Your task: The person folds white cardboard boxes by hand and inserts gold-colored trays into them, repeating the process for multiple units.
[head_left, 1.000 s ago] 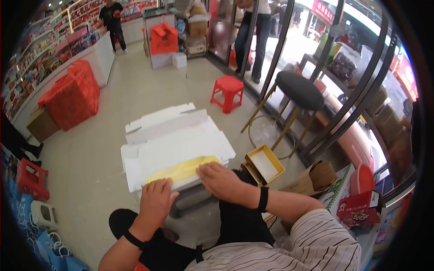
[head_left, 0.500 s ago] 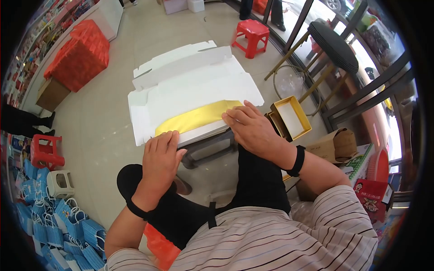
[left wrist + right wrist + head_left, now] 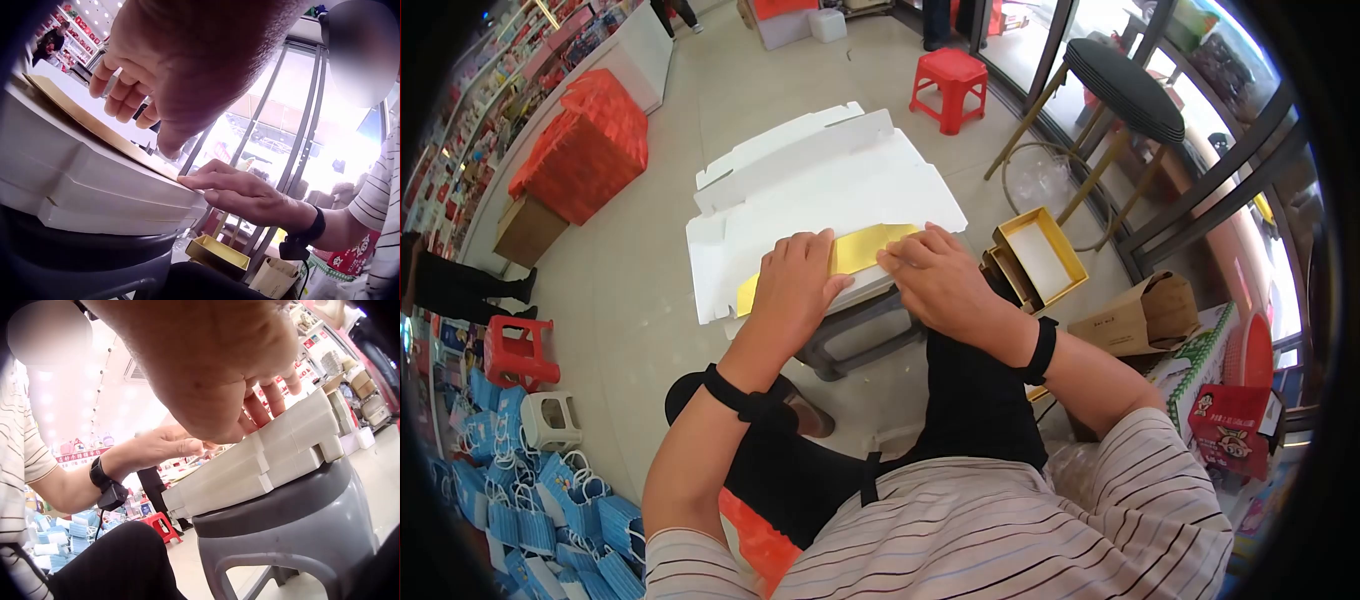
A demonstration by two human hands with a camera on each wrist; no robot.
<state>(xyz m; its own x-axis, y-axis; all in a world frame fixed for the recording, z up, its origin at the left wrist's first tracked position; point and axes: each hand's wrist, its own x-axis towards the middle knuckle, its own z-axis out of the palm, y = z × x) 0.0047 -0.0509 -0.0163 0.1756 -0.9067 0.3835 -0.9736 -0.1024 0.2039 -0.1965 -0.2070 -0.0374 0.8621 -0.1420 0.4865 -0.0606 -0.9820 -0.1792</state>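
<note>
A stack of flat white cardboard box blanks [image 3: 830, 185] lies on a grey plastic stool [image 3: 860, 340] in front of my knees. Along its near edge runs a yellow strip [image 3: 862, 250], paper-like in look. My left hand [image 3: 792, 285] is over the strip's left-middle part, fingers extended and thumb held apart; the left wrist view shows those fingers loosely spread above it. With its fingertips, my right hand [image 3: 945, 278] touches the strip's right end at the cardboard edge. Part of the strip is hidden under both hands.
A yellow open box [image 3: 1042, 258] and a brown paper bag [image 3: 1135, 315] stand to the right. Beyond are a red stool [image 3: 950, 88] and a black-seated stool [image 3: 1125, 88]. Blue bags [image 3: 540, 520] crowd the left floor near another red stool [image 3: 522, 350].
My left hand has slid rightward along the yellow strip from its left end, nearer my right hand. The right hand stays at the right end. The head view has tilted down.
</note>
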